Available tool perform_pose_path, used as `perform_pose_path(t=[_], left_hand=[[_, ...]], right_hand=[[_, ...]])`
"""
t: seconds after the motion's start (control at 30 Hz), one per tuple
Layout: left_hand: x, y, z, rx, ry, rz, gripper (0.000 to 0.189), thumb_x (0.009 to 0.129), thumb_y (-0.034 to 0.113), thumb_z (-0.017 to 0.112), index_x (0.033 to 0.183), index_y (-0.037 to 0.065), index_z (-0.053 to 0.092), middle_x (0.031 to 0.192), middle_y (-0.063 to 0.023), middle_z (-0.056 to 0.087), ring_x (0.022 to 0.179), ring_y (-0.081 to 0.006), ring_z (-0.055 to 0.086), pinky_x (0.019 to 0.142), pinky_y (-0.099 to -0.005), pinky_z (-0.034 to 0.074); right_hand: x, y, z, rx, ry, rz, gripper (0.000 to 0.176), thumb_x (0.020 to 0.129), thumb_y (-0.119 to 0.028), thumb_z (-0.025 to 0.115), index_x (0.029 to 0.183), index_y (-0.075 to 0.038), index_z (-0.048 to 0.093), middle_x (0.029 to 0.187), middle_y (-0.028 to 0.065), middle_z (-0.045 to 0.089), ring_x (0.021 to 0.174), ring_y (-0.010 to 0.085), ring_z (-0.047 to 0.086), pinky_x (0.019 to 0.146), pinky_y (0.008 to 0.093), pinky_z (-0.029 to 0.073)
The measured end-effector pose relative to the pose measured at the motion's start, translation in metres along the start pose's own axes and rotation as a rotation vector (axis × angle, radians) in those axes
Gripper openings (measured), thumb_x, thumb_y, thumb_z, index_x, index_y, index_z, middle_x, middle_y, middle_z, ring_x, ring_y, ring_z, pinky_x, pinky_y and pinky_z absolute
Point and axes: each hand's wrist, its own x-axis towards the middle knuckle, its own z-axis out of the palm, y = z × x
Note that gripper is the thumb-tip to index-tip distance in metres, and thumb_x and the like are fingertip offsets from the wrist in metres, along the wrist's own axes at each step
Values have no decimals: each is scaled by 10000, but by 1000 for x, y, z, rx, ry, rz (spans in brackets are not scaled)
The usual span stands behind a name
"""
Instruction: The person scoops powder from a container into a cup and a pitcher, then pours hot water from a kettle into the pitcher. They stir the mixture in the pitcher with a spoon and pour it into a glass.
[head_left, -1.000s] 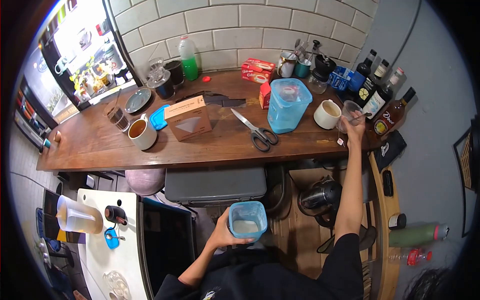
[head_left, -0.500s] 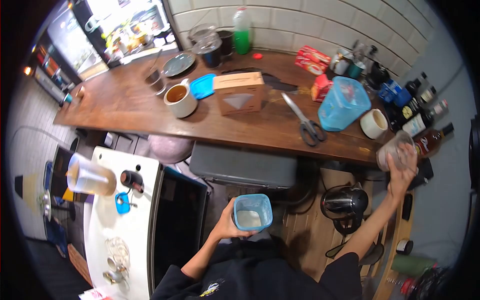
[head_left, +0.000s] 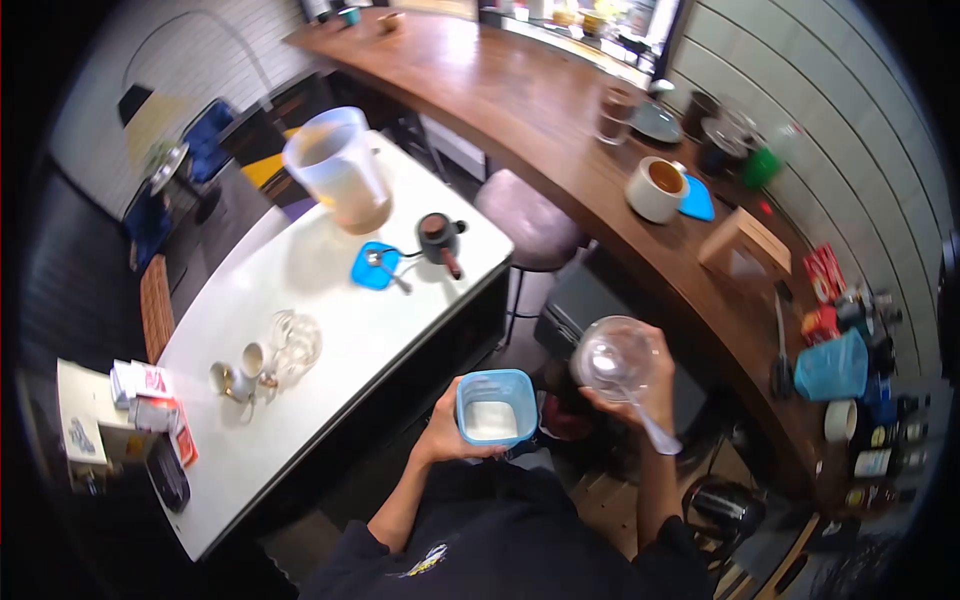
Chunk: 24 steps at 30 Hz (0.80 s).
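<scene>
My left hand (head_left: 440,428) is wrapped round the side of a squarish light-blue plastic container (head_left: 496,385), with white powder or grains (head_left: 490,421) at its bottom. It is held in front of my body with its top facing up. To its right, my right hand (head_left: 657,385) grips a clear round plastic jar (head_left: 608,352) from the side. A pale spoon-like handle (head_left: 655,430) sticks out near the jar toward me; how it is held is hidden. The jar and container are apart. The jar's contents are hard to make out.
A white table (head_left: 265,345) on the left bears a large clear pitcher (head_left: 340,170), a small blue lid with a spoon (head_left: 375,266) and a dark grinder-like item (head_left: 438,240). Along the right, a wooden counter (head_left: 560,135) holds a white mug (head_left: 655,192), a cardboard box (head_left: 745,248) and bottles.
My view has swung left toward the white table. My right hand has carried the clear jar from the counter's right end to beside the blue container. My left hand keeps its hold.
</scene>
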Motion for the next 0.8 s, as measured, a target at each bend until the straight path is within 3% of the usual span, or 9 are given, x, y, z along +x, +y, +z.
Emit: perform_pose_path(t=[0.13,0.2,0.33,0.4,0.7,0.8], left_hand=[[-32,3,-65,-25,181,-53,933,518,231,952,1289,-2,483,1200,-122,619,1130,-212,604,1012,-357,466],[-44,3,-97,2,223,-62,943,519,233,955,1294,-7,473,1209,-134,618,1133,-215,604,1009,-360,468],[-70,-2,-154,21,346,-73,963,501,247,964,1295,-2,480,1207,-134,617,1136,-230,603,1003,-365,473],[-84,-5,-180,275,326,-8,975,491,262,968,1298,5,485,1207,-132,615,1138,-238,600,1009,-371,470],[-112,-16,-250,168,371,60,999,468,252,971,1302,0,482,1238,-133,592,1156,-235,588,1022,-369,457],[-111,-15,-257,154,372,-6,995,476,252,968,1306,3,479,1240,-134,589,1167,-231,579,1024,-365,450]], right_hand=[[25,28,108,-7,-167,-148,839,572,-253,956,1222,-13,483,1115,98,622,1040,191,627,927,335,511],[31,39,161,172,-214,-116,821,589,-236,950,1224,-9,483,1111,100,629,1037,189,634,924,330,514],[46,48,240,97,-274,-133,826,586,-222,949,1227,-9,474,1132,113,621,1057,198,632,930,337,516],[49,59,272,121,-310,-114,833,584,-214,949,1231,-7,466,1147,118,614,1065,206,632,935,342,517],[53,80,349,60,-355,-75,872,568,-203,949,1263,-13,457,1205,137,580,1142,255,596,1000,377,490],[53,78,360,88,-364,-19,880,565,-219,951,1270,-10,467,1208,137,579,1134,252,596,1007,379,483]])
